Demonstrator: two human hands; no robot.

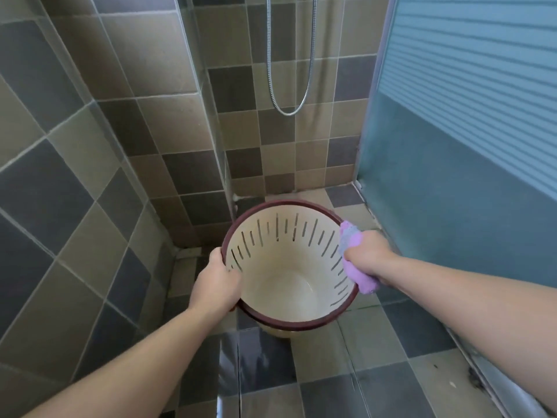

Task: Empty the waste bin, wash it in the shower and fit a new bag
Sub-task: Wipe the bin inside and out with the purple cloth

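Observation:
A cream waste bin (289, 285) with a dark red rim and slotted walls is held up over the wet shower floor, its mouth facing me and nothing inside. My left hand (215, 285) grips the rim on the left side. My right hand (369, 257) holds a purple cloth (355, 267) bunched against the rim on the right, part of the cloth lying inside the bin wall.
A metal shower hose (289, 111) hangs in a loop on the tiled back wall. A frosted blue glass door (458, 164) stands on the right with its floor track (482, 369) below. Tiled walls close in on the left, with a corner post (220, 152).

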